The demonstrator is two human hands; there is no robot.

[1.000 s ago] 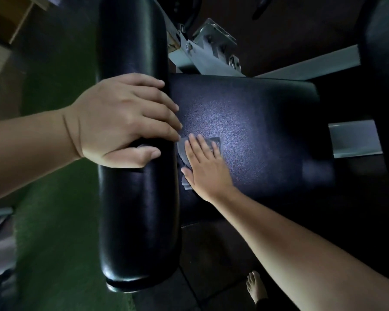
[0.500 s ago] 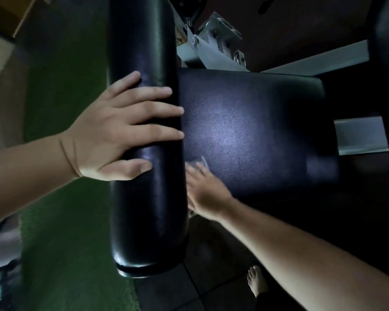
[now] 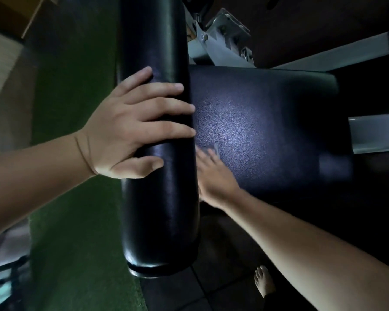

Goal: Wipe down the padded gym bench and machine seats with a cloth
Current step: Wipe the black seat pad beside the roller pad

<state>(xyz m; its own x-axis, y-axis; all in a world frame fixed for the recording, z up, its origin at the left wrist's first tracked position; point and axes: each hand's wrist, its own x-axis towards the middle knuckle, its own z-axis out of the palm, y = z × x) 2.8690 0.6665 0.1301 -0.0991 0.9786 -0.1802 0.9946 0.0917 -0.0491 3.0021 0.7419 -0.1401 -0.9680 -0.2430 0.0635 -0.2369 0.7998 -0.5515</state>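
Note:
A black padded roller (image 3: pixel 160 198) runs top to bottom through the middle of the view. My left hand (image 3: pixel 130 131) lies across it with straight fingers, thumb under its near side. To the right is a black padded machine seat (image 3: pixel 267 122). My right hand (image 3: pixel 213 176), blurred, presses flat on a grey cloth (image 3: pixel 211 149) at the seat's left edge, right beside the roller. Only a small corner of the cloth shows past the fingertips.
Grey metal frame parts (image 3: pixel 222 41) stand behind the seat, and a pale bar (image 3: pixel 375 133) juts out on the right. Green turf (image 3: pixel 76 221) covers the floor at left, dark tiles (image 3: pixel 211 288) below. My bare foot (image 3: pixel 264 283) is at the bottom.
My right hand slid the cloth toward the seat's near edge, then back a little. My left hand's fingers straightened over the roller. The view shifted slightly.

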